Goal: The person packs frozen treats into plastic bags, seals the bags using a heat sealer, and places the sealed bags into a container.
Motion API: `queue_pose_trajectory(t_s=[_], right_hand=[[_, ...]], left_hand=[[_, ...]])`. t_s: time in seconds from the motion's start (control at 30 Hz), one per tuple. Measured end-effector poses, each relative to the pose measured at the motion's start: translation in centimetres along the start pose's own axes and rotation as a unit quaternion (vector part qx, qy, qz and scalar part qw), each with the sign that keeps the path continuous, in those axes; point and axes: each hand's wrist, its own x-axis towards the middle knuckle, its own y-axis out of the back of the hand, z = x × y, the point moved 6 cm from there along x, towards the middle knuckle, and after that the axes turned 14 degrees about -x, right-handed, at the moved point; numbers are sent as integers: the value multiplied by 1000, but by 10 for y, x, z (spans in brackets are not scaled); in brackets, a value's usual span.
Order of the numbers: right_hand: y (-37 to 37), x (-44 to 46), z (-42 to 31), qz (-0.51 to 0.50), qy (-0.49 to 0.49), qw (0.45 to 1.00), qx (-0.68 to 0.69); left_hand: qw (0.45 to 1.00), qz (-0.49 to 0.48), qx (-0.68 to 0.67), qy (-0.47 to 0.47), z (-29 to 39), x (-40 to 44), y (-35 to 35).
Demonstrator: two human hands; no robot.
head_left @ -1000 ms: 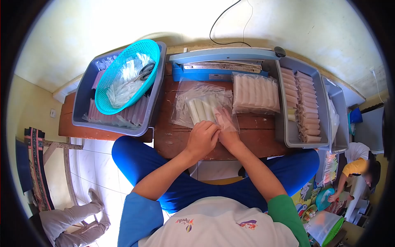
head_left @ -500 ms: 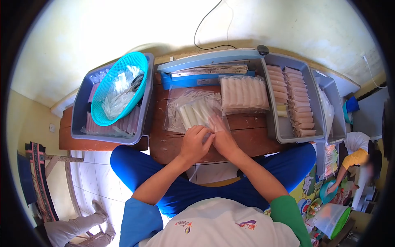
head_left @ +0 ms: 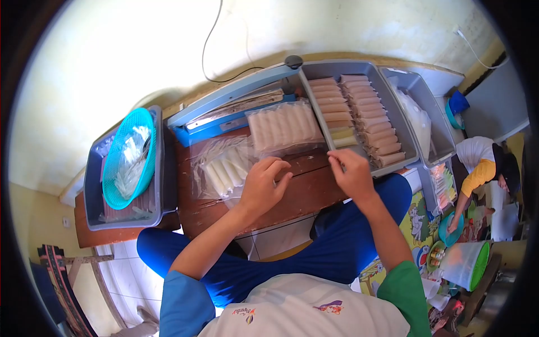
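Observation:
My left hand (head_left: 265,187) is beside the clear bag of pale white sticks (head_left: 227,171), its fingers curled but apart, with nothing seen in them. Off to the right, my right hand (head_left: 351,171) hovers at the near edge of the grey tray (head_left: 412,151), thumb and fingers bent close together; nothing can be made out between them. In that tray lie rows of pinkish sticks (head_left: 370,118) and a few yellowish ones (head_left: 343,136). A full bag of pinkish sticks (head_left: 285,126) rests between the white sticks and the tray.
A blue sealer (head_left: 236,106) stands behind the bags. At left, a turquoise basket (head_left: 147,168) with plastic wrappers leans in a grey tub (head_left: 92,210). Another grey tray (head_left: 441,129) is at right. A person (head_left: 483,163) works over a turquoise basin (head_left: 451,228) at far right.
Both hands have come off the bag of white sticks. My right hand has moved right to the tray, my left stays near the bag. The view has turned to the right.

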Motion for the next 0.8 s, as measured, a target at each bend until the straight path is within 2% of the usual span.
queue_pose_trajectory(t_s=[0.1, 0.17, 0.23, 0.37, 0.4, 0.5, 0.57, 0.6, 0.67, 0.8], right_hand=[[10, 10, 42, 15, -17, 999, -31], [5, 14, 75, -10, -64, 997, -39], [-3, 20, 97, -37, -73, 996, -47], [-21, 28, 119, -144, -107, 980, -92], [-26, 29, 125, -186, -120, 970, -102], [-27, 36, 140, -223, -124, 959, -122], [-28, 40, 150, -232, -126, 955, -134], [-29, 41, 153, -240, -124, 952, -145], [-37, 41, 164, -253, -124, 947, -152], [-45, 37, 165, -278, -130, 939, -157]], left_hand=[[999, -11, -15, -30, 6, 26, -27], [999, -34, -37, -3, 4, 44, -45], [999, -32, -31, -28, 6, 61, -60], [995, -15, -11, -98, 1, 96, -89], [995, -20, -14, -99, -3, 106, -97], [991, -61, -7, -116, -9, 133, -119], [971, -203, 117, -58, -15, 149, -141], [970, -205, 115, -60, -15, 154, -146], [948, -251, 198, 19, -28, 161, -159], [903, -317, 285, 49, -38, 169, -173]])
